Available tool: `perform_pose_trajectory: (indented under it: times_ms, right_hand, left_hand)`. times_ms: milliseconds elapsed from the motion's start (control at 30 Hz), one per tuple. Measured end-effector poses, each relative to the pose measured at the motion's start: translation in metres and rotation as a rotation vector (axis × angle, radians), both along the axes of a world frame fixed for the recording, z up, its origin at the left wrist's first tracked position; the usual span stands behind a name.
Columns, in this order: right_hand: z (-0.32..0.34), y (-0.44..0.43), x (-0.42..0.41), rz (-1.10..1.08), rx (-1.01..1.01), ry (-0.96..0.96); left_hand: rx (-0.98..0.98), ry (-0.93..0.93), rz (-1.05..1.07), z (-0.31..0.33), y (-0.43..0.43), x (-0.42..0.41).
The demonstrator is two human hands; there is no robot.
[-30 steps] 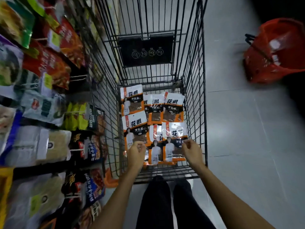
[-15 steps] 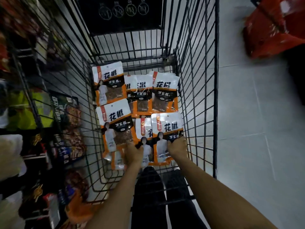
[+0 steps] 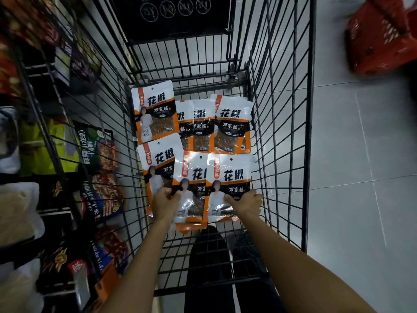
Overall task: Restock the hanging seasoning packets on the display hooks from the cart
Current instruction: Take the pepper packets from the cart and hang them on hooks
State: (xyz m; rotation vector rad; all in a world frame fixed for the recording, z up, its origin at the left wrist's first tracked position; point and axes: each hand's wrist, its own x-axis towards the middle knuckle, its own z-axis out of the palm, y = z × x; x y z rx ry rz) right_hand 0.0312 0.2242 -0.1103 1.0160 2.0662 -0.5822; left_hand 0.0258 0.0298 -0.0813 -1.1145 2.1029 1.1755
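Item: wire cart (image 3: 309,123), standing alongside a display of hanging goods (image 3: 97,152) that is running beyond its left wall; the hooks themselves are showing too dim to make out. Contents: seasoning packets in white, black and orange, lying flat on the cart floor in two rows. The far row is sitting against the far end, with a far-left packet (image 3: 154,111) and far-right packet (image 3: 232,123) flanking overlapped ones between. The near row is overlapping toward the near edge: a near-left packet (image 3: 155,163), a near-middle packet (image 3: 191,188) lying across it, and a near-right packet (image 3: 230,177) lying across that. Left hand (image 3: 165,205): fingers curled, thumb on top, pinching the near-middle packet at its lower left edge; whether the near-left packet beneath is also in the pinch cannot be told. Right hand (image 3: 246,203): thumb lying across the printed face, fingers wrapping the lower right edge of the near-right packet. Orientation: both held packets are lying with long axis running from near edge to far end, hang holes (image 3: 230,159) pointing away from the hands, grips at the opposite end. Judgement: the pick-up step is appearing under way with nothing yet hung; the display is lying to the left, so the left hand is sitting nearer, and each hole end is needing to swing leftward over the left wall
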Motion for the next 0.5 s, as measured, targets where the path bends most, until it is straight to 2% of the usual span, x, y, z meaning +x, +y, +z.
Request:
perform_pose_trajectory:
  times_ms: [133,233,333,500]
  right_hand:
    - [0.001,-0.006,0.001,-0.077,0.055,0.059]
    - [0.003,-0.004,0.003,-0.222,-0.045,0.123]
    - [0.011,0.003,0.007,-0.228,-0.113,0.149]
    - [0.028,0.013,0.006,-0.327,-0.363,0.23]
  left_hand:
    - [0.037,-0.048,-0.035,-0.004,-0.007,-0.001]
    - [0.001,-0.048,-0.086,-0.004,-0.008,-0.003]
    - [0.001,0.001,-0.107,0.003,-0.009,-0.002]
    - [0.119,-0.005,-0.012,0.019,-0.014,-0.001]
